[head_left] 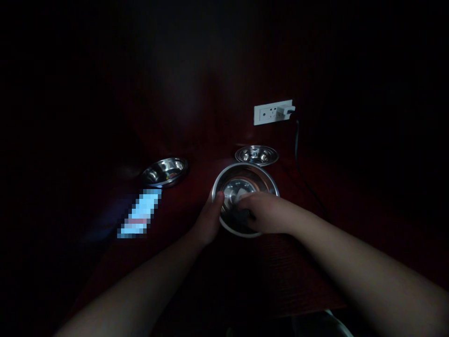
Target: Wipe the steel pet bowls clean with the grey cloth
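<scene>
A round, deep metal bowl (242, 168) is tilted so that its shiny inside faces me. My left hand (210, 217) grips its left side, with the thumb over the rim and the fingers hidden behind the wall. Inside the bowl is my right hand (261, 213), its fingers bent and closed near the bottom. At those fingertips shows a small white piece (241, 193), like crumpled tissue or cloth, though the dim light hides its kind.
Behind the bowl stands a shallow metal dish (257, 149). To the left is another metal dish (164, 171) with something small and colourful in it, near a lit, blurred-out screen (142, 213). A wall socket (273, 112) holds a plug; its dark cable (296, 150) runs down onto the dark red table (298, 271).
</scene>
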